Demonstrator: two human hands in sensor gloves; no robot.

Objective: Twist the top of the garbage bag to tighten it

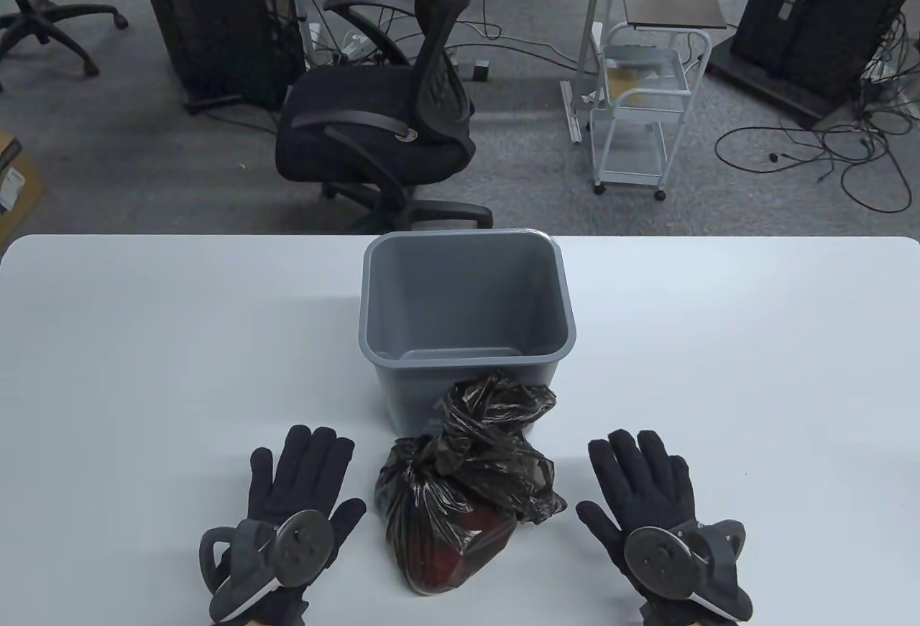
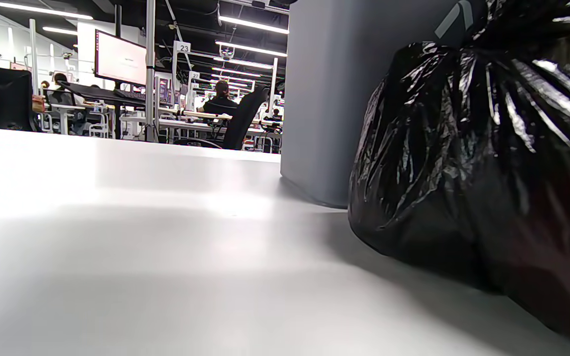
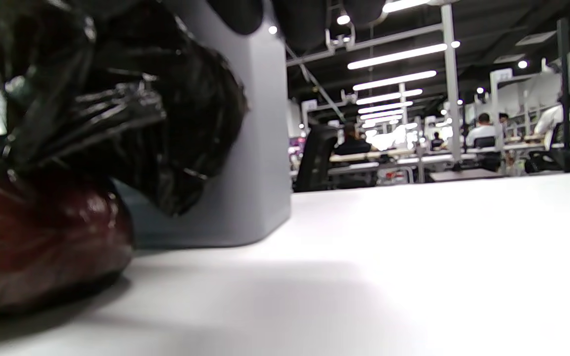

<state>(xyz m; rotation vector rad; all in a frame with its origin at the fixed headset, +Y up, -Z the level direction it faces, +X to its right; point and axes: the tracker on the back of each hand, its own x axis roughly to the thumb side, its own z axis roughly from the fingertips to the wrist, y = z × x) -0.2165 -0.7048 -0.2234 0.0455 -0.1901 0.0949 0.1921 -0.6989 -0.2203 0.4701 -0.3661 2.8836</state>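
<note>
A black garbage bag (image 1: 453, 511) lies on the white table (image 1: 144, 367) just in front of a grey bin (image 1: 467, 310). Its gathered top (image 1: 496, 410) is bunched and leans against the bin's front wall. Something dark red shows through the bag's lower part. My left hand (image 1: 295, 496) lies flat on the table to the left of the bag, fingers spread, holding nothing. My right hand (image 1: 647, 496) lies flat to the right of the bag, also empty. The bag fills the right of the left wrist view (image 2: 478, 173) and the left of the right wrist view (image 3: 82, 148).
The grey bin (image 2: 329, 99) stands open and looks empty at the table's middle; it also shows in the right wrist view (image 3: 250, 148). Beyond the table's far edge stand a black office chair (image 1: 388, 101) and a white cart (image 1: 640, 108).
</note>
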